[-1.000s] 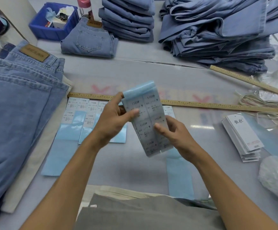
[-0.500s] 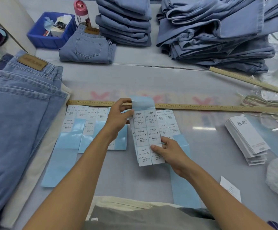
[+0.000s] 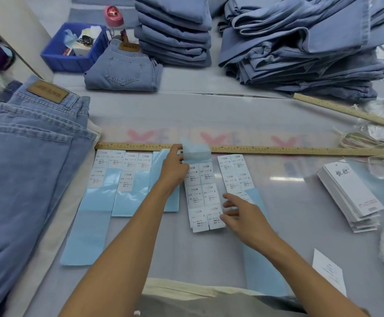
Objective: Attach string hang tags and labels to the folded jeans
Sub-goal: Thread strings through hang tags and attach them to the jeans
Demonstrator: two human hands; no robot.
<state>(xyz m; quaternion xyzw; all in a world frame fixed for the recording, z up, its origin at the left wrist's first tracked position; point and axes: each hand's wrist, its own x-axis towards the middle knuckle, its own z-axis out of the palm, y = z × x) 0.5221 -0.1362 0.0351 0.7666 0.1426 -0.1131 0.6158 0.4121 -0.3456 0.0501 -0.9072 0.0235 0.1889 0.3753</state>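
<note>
Showing one moment at a labelling table, seen from the head camera.

Left hand [image 3: 174,168]: fingers curled, pinching the far, peeled-up blue end of the label sheet [image 3: 203,195], just near the long ruler [image 3: 278,150].

Right hand [image 3: 243,216]: fingers loosely spread and fairly straight, gripping nothing; fingertips [image 3: 223,217] touch the near right edge of the label sheet.

Label sheet: two columns of white printed stickers on blue backing, lying flat on the table [image 3: 232,115] between the two hands; its far end curls up at the left thumb.

Neighbouring sheets: a partly used strip [image 3: 238,173] just right of the held sheet, partly under the right hand; other strips [image 3: 122,179] lie to the left, mostly bare blue backing.

Hang tags [image 3: 351,195]: white stack at the right, well apart from both hands; loose strings [image 3: 365,143] lie beyond it.

Jeans: one flat pair [image 3: 26,170] at the left edge; a folded pair [image 3: 123,69] far centre; folded stacks [image 3: 175,30] behind it.

Blue bin [image 3: 72,60]: far left, holding small items.
</note>
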